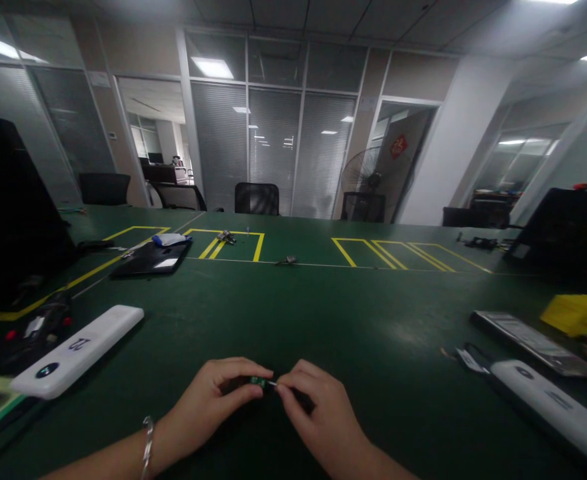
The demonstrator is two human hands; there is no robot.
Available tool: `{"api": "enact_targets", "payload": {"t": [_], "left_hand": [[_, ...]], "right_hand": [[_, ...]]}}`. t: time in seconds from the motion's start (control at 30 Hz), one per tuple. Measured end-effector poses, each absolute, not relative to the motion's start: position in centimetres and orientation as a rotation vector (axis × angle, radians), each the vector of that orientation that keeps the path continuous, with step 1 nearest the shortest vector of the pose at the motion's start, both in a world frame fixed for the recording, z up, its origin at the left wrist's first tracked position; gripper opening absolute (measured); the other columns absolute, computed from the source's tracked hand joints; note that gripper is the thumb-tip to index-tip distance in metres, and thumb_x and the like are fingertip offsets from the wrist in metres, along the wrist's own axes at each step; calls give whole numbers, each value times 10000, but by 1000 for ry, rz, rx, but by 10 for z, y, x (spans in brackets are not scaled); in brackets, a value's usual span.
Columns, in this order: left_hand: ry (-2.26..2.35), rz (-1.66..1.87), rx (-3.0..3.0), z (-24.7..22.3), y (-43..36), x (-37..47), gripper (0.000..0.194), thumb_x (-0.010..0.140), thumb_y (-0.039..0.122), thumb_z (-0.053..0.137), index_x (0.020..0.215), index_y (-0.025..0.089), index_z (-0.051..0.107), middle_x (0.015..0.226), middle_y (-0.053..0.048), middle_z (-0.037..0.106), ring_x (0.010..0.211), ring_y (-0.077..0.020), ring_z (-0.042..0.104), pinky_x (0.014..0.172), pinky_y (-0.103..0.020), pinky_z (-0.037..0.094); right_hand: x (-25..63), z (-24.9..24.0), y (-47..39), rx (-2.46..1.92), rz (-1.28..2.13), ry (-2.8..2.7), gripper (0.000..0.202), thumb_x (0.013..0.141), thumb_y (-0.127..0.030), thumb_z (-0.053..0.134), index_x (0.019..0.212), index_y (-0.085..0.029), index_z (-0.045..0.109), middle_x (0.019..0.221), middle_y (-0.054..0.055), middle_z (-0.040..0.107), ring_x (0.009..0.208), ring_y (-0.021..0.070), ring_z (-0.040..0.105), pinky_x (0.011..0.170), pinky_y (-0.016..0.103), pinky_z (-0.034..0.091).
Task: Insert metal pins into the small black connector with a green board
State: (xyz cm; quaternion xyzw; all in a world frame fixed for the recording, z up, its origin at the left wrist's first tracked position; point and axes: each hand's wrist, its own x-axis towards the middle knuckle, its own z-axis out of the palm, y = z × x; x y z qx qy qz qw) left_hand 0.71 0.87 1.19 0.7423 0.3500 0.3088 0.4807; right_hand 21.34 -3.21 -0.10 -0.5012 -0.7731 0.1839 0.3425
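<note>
Near the front of the green table (pixel 318 320), my left hand (pixel 213 403) pinches a small green part (pixel 258 382) between thumb and fingers. My right hand (pixel 323 413) is closed just to its right, its fingertips gripping a thin, light-coloured piece (pixel 272 383) that meets or nearly meets the right end of the green part. Whether the two pieces are joined is too small to tell. A silver bracelet (pixel 147 447) is on my left wrist.
White elongated devices lie at left (pixel 81 350) and right (pixel 548 407). A black tablet (pixel 153 257), small metal items (pixel 288 260) and yellow tape (pixel 259 247) are farther back. At right are a flat silver-edged device (pixel 536 341) and a yellow object (pixel 578 315). Dark monitors flank the table.
</note>
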Motion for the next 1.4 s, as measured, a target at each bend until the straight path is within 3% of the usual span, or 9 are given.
{"api": "enact_targets", "payload": {"t": [0.67,1.03,1.17,1.4], "left_hand": [[782,714,1599,9,6,7,212,823,267,664,1015,216,737,980,-64,713,892,-227,649,784,-322,506],[812,739,1659,4,13,6,149,890,259,557,1026,214,595,958,-24,630,907,-204,603,791,-320,475],[845,679,1770,5,14,3,108,894,271,565,961,197,607,922,-19,628,894,-205,599,804,-321,462],[811,544,2137,3,16,5,188,939,236,511,1036,265,669,972,-20,638,951,-202,576,862,-318,437]], "right_hand": [[212,2,-35,-1236,569,-1971,194,896,-182,528,819,-210,704,760,11,620,703,134,591,629,222,406],[212,5,-34,-1262,586,-1862,186,905,-181,530,821,-191,696,773,13,629,716,137,604,638,222,408],[212,5,-34,-1262,582,-1842,183,904,-168,533,817,-190,693,770,9,629,723,136,607,651,223,409],[211,3,-34,-1267,578,-1839,173,895,-161,545,831,-190,703,774,11,641,727,135,620,661,221,417]]}}
